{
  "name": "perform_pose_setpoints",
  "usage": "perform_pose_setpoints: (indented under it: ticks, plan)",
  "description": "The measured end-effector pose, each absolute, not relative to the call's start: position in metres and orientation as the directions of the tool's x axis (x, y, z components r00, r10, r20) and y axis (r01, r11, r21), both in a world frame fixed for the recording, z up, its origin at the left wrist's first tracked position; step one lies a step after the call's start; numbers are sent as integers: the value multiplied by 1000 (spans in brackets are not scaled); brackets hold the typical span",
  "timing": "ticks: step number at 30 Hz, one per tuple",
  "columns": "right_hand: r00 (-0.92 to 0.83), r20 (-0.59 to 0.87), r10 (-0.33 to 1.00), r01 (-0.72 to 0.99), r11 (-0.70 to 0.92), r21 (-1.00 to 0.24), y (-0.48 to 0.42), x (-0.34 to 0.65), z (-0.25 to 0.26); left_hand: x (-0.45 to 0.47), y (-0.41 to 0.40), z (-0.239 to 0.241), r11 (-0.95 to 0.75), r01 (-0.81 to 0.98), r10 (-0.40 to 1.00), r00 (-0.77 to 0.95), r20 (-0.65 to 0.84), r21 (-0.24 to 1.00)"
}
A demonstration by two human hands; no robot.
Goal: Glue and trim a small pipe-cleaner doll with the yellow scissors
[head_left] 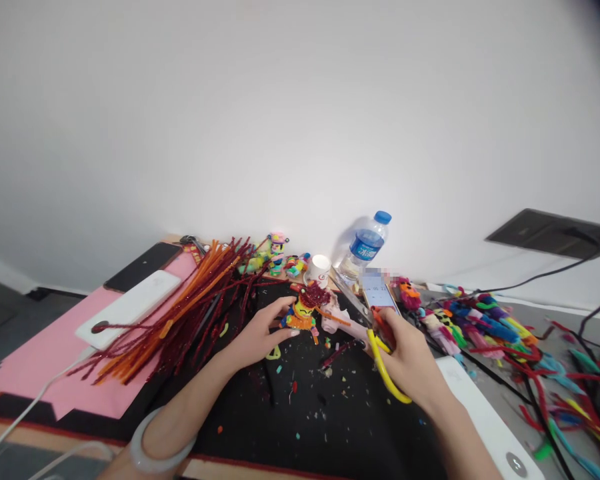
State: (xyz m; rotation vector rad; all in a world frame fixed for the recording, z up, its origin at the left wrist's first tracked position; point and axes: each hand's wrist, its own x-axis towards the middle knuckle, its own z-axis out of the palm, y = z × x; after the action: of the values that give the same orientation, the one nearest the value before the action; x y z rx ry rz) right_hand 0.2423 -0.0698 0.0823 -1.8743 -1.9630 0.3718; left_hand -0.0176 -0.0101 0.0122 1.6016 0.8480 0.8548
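My left hand (260, 337) is closed round a small pipe-cleaner doll (306, 308) with dark red hair, a yellow face and an orange and blue body, held over the black mat (300, 413). My right hand (405, 357) grips yellow-handled scissors (383, 363), whose blades point up and left toward the doll. A pale bangle (157, 443) sits on my left wrist. A phone (379, 292) lies just beyond my right hand.
A pile of dark red and orange pipe cleaners (190, 307) lies left on pink paper (55, 347). A water bottle (365, 250), a small cup (319, 269) and little figures (275, 257) stand at the back. Colourful pipe-cleaner pieces (485, 327) and cables crowd the right. Scraps litter the mat.
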Motion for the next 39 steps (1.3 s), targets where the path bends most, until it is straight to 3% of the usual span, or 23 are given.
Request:
perform_pose_setpoints:
  ticks: [7,25,39]
  plan:
    - [-75,179,981,925,136,-355,-71,251,77,-23,-4,7,-230,188,905,402,139,955]
    - [-137,120,983,921,171,-351,-71,257,82,-25,-1,1,-355,266,899,358,250,896]
    - [-155,149,977,934,194,-301,-73,257,84,-25,-2,-1,-310,221,909,355,219,925]
